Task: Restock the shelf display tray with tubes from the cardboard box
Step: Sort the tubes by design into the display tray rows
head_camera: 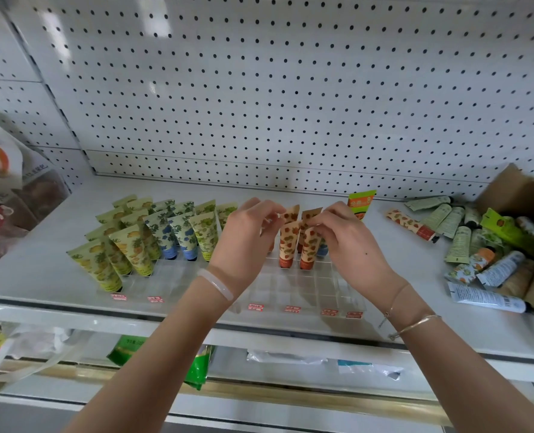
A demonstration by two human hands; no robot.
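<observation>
Lettering on tubes (288, 245) and red tray tags (255, 306) blurs; nothing legible.

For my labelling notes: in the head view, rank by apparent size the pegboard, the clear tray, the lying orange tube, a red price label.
1. pegboard
2. clear tray
3. lying orange tube
4. red price label
The label is nearer the camera, yet clearly smallest.

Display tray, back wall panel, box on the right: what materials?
Clear gridded display tray: likely acrylic, glossy, with see-through cell walls. White perforated back panel: probably painted metal, with regular holes and a soft sheen. Brown box: cardboard, matte, with a creased flap.
</observation>
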